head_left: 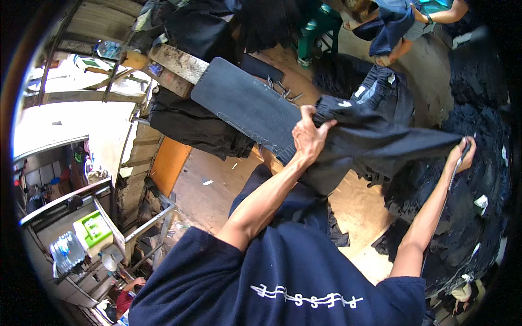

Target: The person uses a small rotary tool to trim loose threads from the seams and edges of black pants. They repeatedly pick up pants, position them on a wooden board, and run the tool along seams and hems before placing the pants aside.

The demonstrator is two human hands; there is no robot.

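A pair of black elastic-waist trousers [375,145] is stretched out in front of me. My left hand [310,137] grips the cloth beside the waistband, thumb and forefinger showing on top. At the far end of one trouser leg, my right hand [463,154] is closed on the cloth with the arm reached out to the right. A thin greyish strip or tool [455,173] runs from that hand along the wrist; its kind cannot be made out. Left of the trousers lies a long dark padded board [244,103] with rounded corners, its near end close to my left hand.
Dark garments [198,124] hang beside the board. A big heap of dark cloth [457,217] fills the right side. A green stool [318,32] stands beyond the board. At the upper right, another person's hand [420,15] holds blue cloth. Water bottles [67,252] and a green crate [93,228] sit lower left.
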